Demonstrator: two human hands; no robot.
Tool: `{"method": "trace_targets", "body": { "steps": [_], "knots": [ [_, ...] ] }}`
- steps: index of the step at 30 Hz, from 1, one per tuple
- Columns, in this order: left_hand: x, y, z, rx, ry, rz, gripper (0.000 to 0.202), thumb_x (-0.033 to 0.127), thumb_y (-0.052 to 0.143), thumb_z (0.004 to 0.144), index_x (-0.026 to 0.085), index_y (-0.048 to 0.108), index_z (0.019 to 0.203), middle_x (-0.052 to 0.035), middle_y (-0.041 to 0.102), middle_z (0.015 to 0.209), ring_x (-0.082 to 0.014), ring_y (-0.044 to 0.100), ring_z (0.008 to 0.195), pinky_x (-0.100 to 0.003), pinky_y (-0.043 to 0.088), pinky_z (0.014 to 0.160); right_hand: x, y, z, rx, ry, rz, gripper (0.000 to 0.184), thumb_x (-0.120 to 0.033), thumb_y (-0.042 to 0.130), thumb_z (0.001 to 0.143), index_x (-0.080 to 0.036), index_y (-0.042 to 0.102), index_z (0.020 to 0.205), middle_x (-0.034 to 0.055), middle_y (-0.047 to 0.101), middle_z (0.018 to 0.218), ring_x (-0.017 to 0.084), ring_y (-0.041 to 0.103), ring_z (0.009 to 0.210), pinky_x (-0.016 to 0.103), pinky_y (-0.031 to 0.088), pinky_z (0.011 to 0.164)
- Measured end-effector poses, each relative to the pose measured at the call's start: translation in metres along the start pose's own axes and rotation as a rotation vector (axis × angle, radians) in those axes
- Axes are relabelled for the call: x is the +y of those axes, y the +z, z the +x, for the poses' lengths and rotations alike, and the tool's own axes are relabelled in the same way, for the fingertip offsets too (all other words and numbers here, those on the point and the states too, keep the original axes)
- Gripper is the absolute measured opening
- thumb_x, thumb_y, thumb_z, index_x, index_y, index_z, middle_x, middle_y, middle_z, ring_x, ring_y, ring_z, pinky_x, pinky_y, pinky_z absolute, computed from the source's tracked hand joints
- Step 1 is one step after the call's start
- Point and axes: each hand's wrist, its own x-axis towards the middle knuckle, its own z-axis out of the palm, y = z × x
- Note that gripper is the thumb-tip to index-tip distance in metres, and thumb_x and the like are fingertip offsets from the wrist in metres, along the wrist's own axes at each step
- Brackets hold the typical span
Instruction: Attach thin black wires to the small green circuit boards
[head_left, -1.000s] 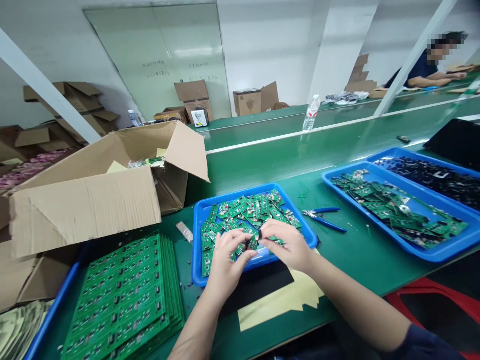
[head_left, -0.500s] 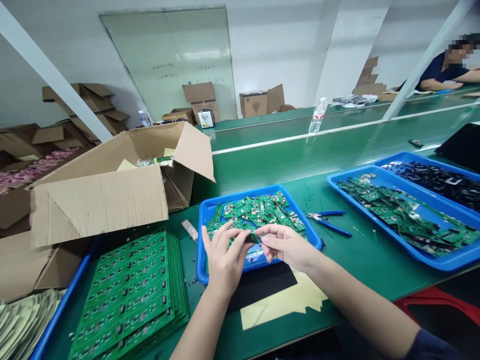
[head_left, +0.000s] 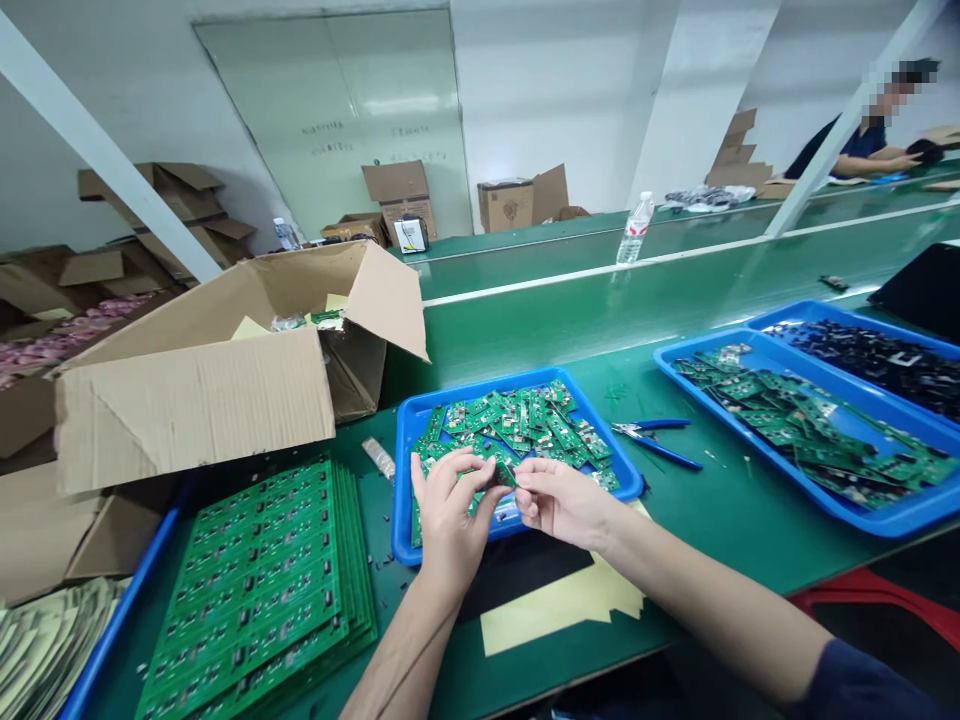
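Far L of the grip, stacked green PCB panels (head_left: 255, 600) sit in a blue tray (head_left: 124, 600), w/ an open cardboard box (head_left: 195, 410) right behind them. L hand (head_left: 450, 530) and R hand (head_left: 562, 503) are both closed in a pinch on a small green PCB piece (head_left: 504, 475), held between them just above a blue tray of loose boards (head_left: 487, 380). Below the grip, a black sheet (head_left: 517, 580) lies on yellow paper (head_left: 555, 620) on the green bench (head_left: 712, 560). Just R of the grip, blue-handled pliers (head_left: 652, 440) lie on the bench. Further R sit a blue tray of green boards (head_left: 810, 497), then a blue tray of small black parts (head_left: 825, 312). Well beyond, past a water bottle (head_left: 636, 230), a co-worker (head_left: 862, 150) is at the far bench.
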Motion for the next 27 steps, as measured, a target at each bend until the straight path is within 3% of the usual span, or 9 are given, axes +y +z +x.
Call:
{"method": "trace_targets", "body": {
  "steps": [4, 9, 14, 17, 19, 22, 24, 27],
  "knots": [
    [0.001, 0.001, -0.001, -0.027, -0.024, -0.063, 0.01, 0.029, 0.057, 0.083, 0.022, 0.063, 0.087, -0.0032, 0.065, 0.085, -0.0213, 0.062, 0.093, -0.056, 0.017, 0.105, 0.002, -0.001, 0.001, -0.003, -0.092, -0.079, 0.028, -0.024, 0.082, 0.054, -0.015, 0.057, 0.064, -0.004, 0.057, 0.045, 0.006, 0.05, 0.041, 0.018, 0.04, 0.045],
    [0.004, 0.005, -0.006, -0.077, -0.067, -0.153, 0.013, 0.032, 0.055, 0.085, 0.022, 0.063, 0.089, -0.0044, 0.066, 0.09, -0.0215, 0.063, 0.094, -0.06, 0.012, 0.107, 0.002, -0.001, 0.0, 0.075, -0.397, -0.403, 0.016, -0.019, 0.072, 0.058, -0.016, 0.056, 0.059, -0.0065, 0.053, 0.045, 0.006, 0.049, 0.041, 0.019, 0.039, 0.044],
    [0.009, 0.006, -0.003, -0.265, -0.23, -0.312, 0.021, 0.03, 0.045, 0.088, 0.021, 0.063, 0.082, -0.0062, 0.07, 0.086, -0.0267, 0.061, 0.105, -0.063, 0.013, 0.106, 0.003, -0.003, -0.002, 0.043, -0.554, -0.671, 0.004, -0.019, 0.064, 0.068, -0.016, 0.062, 0.067, -0.0035, 0.057, 0.055, 0.008, 0.053, 0.05, 0.021, 0.045, 0.051],
    [0.011, 0.001, 0.003, -0.305, -0.381, -0.409, 0.023, 0.031, 0.044, 0.086, 0.021, 0.061, 0.077, -0.0072, 0.071, 0.089, -0.0285, 0.057, 0.112, -0.061, 0.016, 0.106, 0.0, -0.007, -0.004, 0.011, -0.636, -0.693, 0.012, -0.026, 0.062, 0.075, -0.017, 0.064, 0.081, 0.0006, 0.062, 0.068, 0.011, 0.06, 0.062, 0.026, 0.052, 0.062],
    [0.012, -0.002, 0.005, -0.273, -0.465, -0.463, 0.022, 0.033, 0.045, 0.085, 0.02, 0.061, 0.076, -0.0085, 0.071, 0.094, -0.029, 0.057, 0.113, -0.059, 0.021, 0.106, -0.003, -0.01, -0.005, 0.018, -0.75, -0.729, 0.023, -0.029, 0.06, 0.078, -0.019, 0.064, 0.099, 0.0063, 0.063, 0.094, 0.014, 0.063, 0.077, 0.029, 0.054, 0.069],
    [0.012, -0.004, 0.007, -0.227, -0.517, -0.486, 0.023, 0.035, 0.047, 0.082, 0.02, 0.06, 0.071, -0.0088, 0.071, 0.094, -0.0298, 0.057, 0.112, -0.059, 0.023, 0.105, -0.006, -0.013, -0.007, 0.043, -0.938, -0.894, 0.048, -0.027, 0.057, 0.082, -0.028, 0.047, 0.128, 0.0107, 0.04, 0.134, 0.019, 0.06, 0.101, 0.033, 0.055, 0.077],
    [0.013, -0.004, 0.007, -0.234, -0.527, -0.485, 0.022, 0.033, 0.048, 0.081, 0.02, 0.059, 0.067, -0.0081, 0.071, 0.095, -0.0303, 0.056, 0.113, -0.059, 0.021, 0.105, -0.006, -0.012, -0.007, 0.045, -1.11, -1.071, 0.058, -0.023, 0.057, 0.082, -0.031, 0.037, 0.136, 0.0098, 0.044, 0.13, 0.02, 0.057, 0.104, 0.036, 0.053, 0.082],
    [0.016, -0.004, 0.007, -0.277, -0.543, -0.48, 0.023, 0.031, 0.048, 0.078, 0.021, 0.056, 0.06, -0.0076, 0.071, 0.094, -0.0312, 0.057, 0.112, -0.061, 0.02, 0.105, -0.004, -0.009, -0.005, -0.016, -1.349, -1.278, 0.063, -0.015, 0.055, 0.083, -0.03, 0.032, 0.139, 0.005, 0.063, 0.101, 0.019, 0.058, 0.095, 0.04, 0.049, 0.086]
  ]
}}
